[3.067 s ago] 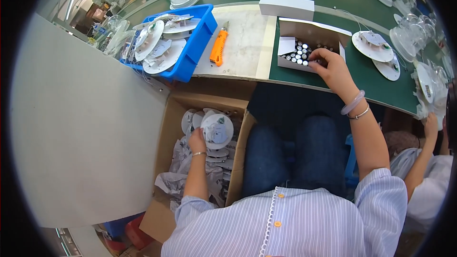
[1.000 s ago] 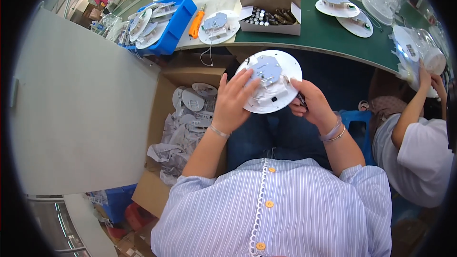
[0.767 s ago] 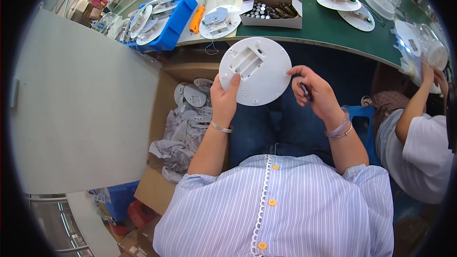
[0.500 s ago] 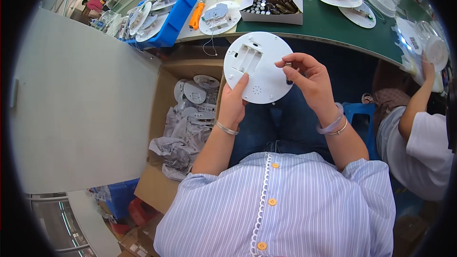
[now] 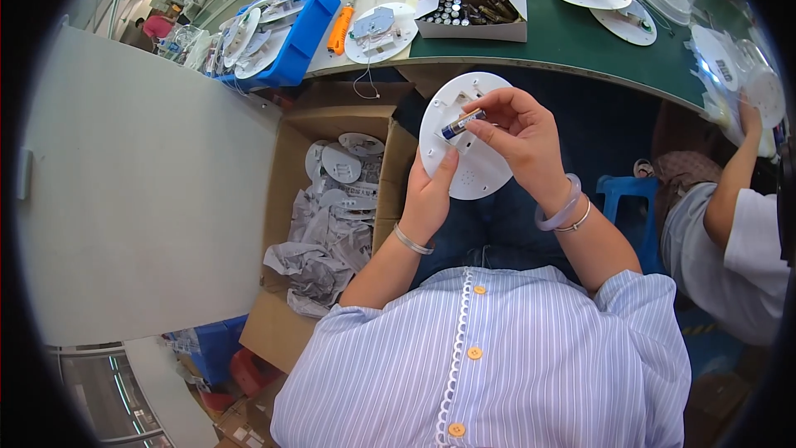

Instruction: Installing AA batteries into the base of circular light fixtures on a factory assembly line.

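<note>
My left hand (image 5: 429, 195) grips the lower left edge of a round white plastic base (image 5: 481, 168), its thumb on the face turned up toward me. A battery compartment is recessed into that face, partly hidden by my right hand. Between the thumb and fingers of my right hand (image 5: 524, 134) is a battery (image 5: 463, 124), dark blue with a copper-coloured side. It lies slanted over the compartment; whether it touches the slots I cannot tell.
On the green table stand an open box of batteries (image 5: 473, 31), an orange-handled cutter (image 5: 341, 29), more white discs (image 5: 383, 33) and a blue crate (image 5: 300, 46). A carton (image 5: 385, 199) holding discs and paper is at my left. A co-worker's arm (image 5: 734, 174) shows at right.
The white base has tilted and shifted slightly right. My right hand has brought the battery from beside the base's right edge to over its compartment, turning it from upright to slanted.
</note>
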Action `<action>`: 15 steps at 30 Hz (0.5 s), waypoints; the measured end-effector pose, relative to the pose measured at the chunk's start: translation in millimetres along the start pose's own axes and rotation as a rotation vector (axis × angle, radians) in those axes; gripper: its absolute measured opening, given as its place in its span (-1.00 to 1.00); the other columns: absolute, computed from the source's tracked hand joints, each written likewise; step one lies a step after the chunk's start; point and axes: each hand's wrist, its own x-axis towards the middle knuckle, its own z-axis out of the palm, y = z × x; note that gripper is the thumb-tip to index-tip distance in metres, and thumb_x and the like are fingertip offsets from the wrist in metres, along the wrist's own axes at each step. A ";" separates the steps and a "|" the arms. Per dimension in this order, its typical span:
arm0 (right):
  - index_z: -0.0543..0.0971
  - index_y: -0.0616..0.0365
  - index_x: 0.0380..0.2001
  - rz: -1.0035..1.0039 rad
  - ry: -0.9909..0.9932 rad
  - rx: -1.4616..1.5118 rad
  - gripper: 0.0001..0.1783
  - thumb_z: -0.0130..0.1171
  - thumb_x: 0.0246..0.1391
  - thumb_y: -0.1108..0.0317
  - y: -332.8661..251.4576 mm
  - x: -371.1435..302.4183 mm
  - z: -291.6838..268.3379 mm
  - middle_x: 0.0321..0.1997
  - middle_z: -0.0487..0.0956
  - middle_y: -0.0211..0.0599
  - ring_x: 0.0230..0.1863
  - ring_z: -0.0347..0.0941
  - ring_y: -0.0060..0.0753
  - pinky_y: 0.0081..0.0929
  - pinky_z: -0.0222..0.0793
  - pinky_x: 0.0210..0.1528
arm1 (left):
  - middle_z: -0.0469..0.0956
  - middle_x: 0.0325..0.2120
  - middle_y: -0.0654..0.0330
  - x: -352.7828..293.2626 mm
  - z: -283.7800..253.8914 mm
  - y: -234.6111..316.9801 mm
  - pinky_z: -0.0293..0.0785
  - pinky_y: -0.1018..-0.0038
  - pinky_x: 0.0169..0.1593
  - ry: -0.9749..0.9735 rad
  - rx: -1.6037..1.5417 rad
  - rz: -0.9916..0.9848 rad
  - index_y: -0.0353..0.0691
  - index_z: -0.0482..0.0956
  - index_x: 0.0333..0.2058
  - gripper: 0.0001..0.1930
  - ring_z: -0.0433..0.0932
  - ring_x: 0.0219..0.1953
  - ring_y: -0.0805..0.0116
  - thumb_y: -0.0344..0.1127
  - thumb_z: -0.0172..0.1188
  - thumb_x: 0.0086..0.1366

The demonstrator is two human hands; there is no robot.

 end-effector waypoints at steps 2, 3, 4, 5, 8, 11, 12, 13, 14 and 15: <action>0.43 0.25 -0.39 0.038 -0.023 -0.015 -0.80 0.14 -0.19 0.57 1.1 -0.5 -1.3 -0.41 0.49 -0.36 -0.28 0.38 -0.63 -0.71 0.34 -0.26 | 0.35 -0.17 0.19 -1.0 0.9 -1.6 0.26 0.58 -0.10 0.007 0.012 0.017 -0.31 0.18 -0.03 -0.62 0.33 -0.14 0.50 -0.29 -0.07 0.21; 0.45 0.23 -0.43 0.046 -0.053 -0.096 -0.83 0.15 -0.20 0.54 1.5 -0.8 -1.4 -0.43 0.49 -0.36 -0.31 0.38 -0.63 -0.71 0.33 -0.31 | 0.36 -0.18 0.19 -1.2 0.6 -2.2 0.26 0.59 -0.11 0.012 0.024 0.033 -0.32 0.19 -0.03 -0.62 0.34 -0.16 0.50 -0.29 -0.06 0.20; 0.46 0.21 -0.46 0.054 -0.084 -0.178 -0.85 0.16 -0.21 0.52 1.8 -0.8 -1.8 -0.46 0.49 -0.37 -0.35 0.38 -0.64 -0.71 0.32 -0.36 | 0.36 -0.18 0.19 -0.9 -0.6 -2.1 0.26 0.59 -0.11 0.015 0.024 0.033 -0.32 0.19 -0.03 -0.62 0.34 -0.16 0.50 -0.29 -0.06 0.20; 0.46 0.21 -0.46 0.056 -0.085 -0.176 -0.85 0.16 -0.21 0.52 0.8 -0.9 -2.4 -0.46 0.49 -0.37 -0.35 0.38 -0.64 -0.71 0.32 -0.36 | 0.38 -0.21 0.20 -1.3 -2.9 -1.8 0.28 0.60 -0.13 -0.003 0.019 -0.003 -0.31 0.21 -0.05 -0.63 0.36 -0.18 0.51 -0.29 -0.05 0.20; 0.49 0.16 -0.54 -0.089 -0.123 -0.658 -0.86 0.21 -0.28 0.43 -2.5 -0.1 -3.8 -0.51 0.48 -0.36 -0.46 0.37 -0.53 -0.61 0.29 -0.45 | 0.40 -0.24 0.21 -0.8 -8.9 1.1 0.32 0.62 -0.19 -0.043 -0.020 -0.074 -0.31 0.25 -0.08 -0.66 0.39 -0.23 0.52 -0.30 -0.04 0.19; 0.49 0.14 -0.58 -0.388 -0.197 -0.850 -0.83 0.24 -0.34 0.37 -1.5 6.4 -6.9 -0.51 0.47 -0.33 -0.47 0.33 -0.38 -0.50 0.28 -0.42 | 0.41 -0.26 0.22 0.5 -5.5 8.6 0.34 0.64 -0.23 -0.070 -0.033 -0.102 -0.31 0.27 -0.10 -0.67 0.40 -0.27 0.54 -0.28 -0.04 0.20; 0.49 0.13 -0.58 -0.461 -0.224 -0.901 -0.83 0.23 -0.34 0.37 -2.2 9.4 -8.4 -0.49 0.47 -0.35 -0.43 0.33 -0.36 -0.49 0.28 -0.38 | 0.41 -0.27 0.22 0.7 -4.5 10.6 0.35 0.64 -0.25 -0.071 -0.014 -0.094 -0.31 0.27 -0.11 -0.67 0.41 -0.27 0.54 -0.26 -0.04 0.20; 0.49 0.12 -0.57 -0.535 -0.251 -0.952 -0.84 0.22 -0.34 0.36 -3.2 12.3 -10.1 -0.47 0.46 -0.37 -0.40 0.33 -0.35 -0.48 0.28 -0.33 | 0.41 -0.27 0.22 0.8 -5.2 10.0 0.35 0.64 -0.25 -0.070 -0.012 -0.095 -0.31 0.27 -0.11 -0.67 0.41 -0.27 0.54 -0.26 -0.04 0.20; 0.49 0.12 -0.57 -0.534 -0.253 -0.949 -0.84 0.22 -0.34 0.36 -4.8 14.3 -10.7 -0.47 0.46 -0.37 -0.40 0.33 -0.35 -0.48 0.28 -0.33 | 0.42 -0.28 0.22 -0.5 -6.8 9.2 0.35 0.64 -0.25 -0.066 -0.003 -0.127 -0.31 0.27 -0.11 -0.66 0.41 -0.27 0.54 -0.22 -0.06 0.21; 0.49 0.11 -0.57 -0.547 -0.290 -0.994 -0.85 0.21 -0.33 0.37 -6.8 16.2 -11.6 -0.45 0.46 -0.37 -0.38 0.33 -0.36 -0.48 0.27 -0.30 | 0.42 -0.29 0.23 -1.5 -7.9 8.9 0.36 0.64 -0.24 -0.062 0.005 -0.158 -0.31 0.27 -0.11 -0.64 0.41 -0.27 0.54 -0.18 -0.07 0.21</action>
